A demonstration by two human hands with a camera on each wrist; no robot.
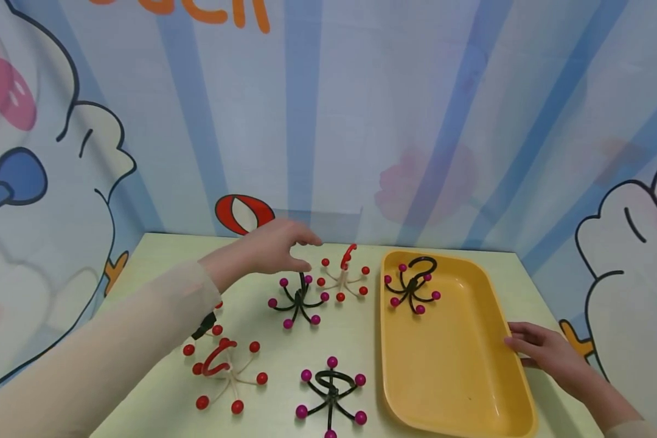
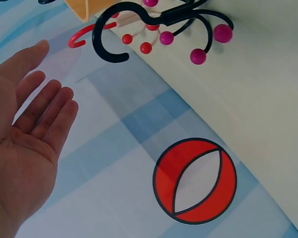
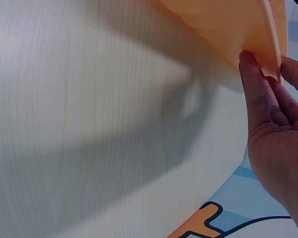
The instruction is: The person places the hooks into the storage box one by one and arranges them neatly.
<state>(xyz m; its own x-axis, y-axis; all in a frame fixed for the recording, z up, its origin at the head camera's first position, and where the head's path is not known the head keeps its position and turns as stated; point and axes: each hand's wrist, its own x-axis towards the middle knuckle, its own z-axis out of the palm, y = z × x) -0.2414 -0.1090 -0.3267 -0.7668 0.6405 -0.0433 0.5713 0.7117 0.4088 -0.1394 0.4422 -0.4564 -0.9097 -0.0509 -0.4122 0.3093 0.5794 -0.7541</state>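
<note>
left hand (image 1: 274, 246): grip wide, above black hook hanger (image 1: 300, 299) | likely light, stiff, snaggy; take by hook | right hand (image 1: 544, 350): fingers steady yellow tray (image 1: 454, 389) rim

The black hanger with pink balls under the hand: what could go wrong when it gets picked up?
The left hand is open just above the black hanger. A red-and-cream hanger stands close beside it, so their bent arms might snag and it could get dragged or tipped. The round balls could slip through the fingers. The right hand only touches the rim of the yellow tray with its fingers, so the tray might slide if something drops into it.
</note>
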